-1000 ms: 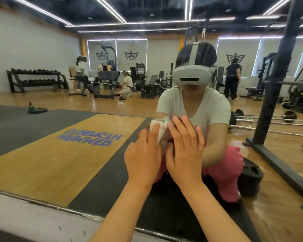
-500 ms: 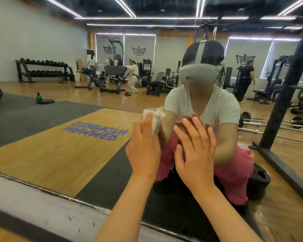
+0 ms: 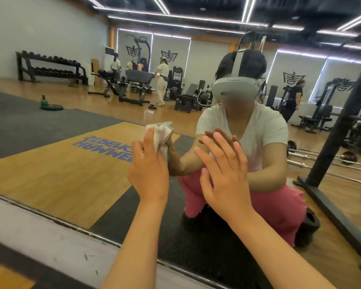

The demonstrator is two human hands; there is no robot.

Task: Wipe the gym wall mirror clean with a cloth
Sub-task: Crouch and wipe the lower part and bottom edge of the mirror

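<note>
Against the mirror, low down, the left hand grips the bunched cloth; the right hand lies flat, fingers straight, holding nothing. Wiping seems under way, with much glass probably left.

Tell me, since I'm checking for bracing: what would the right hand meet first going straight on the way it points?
The mirror. The right hand is open, fingers spread toward the glass, their tips nearly meeting their reflection, with nothing between. Whether they already touch is unclear.
</note>
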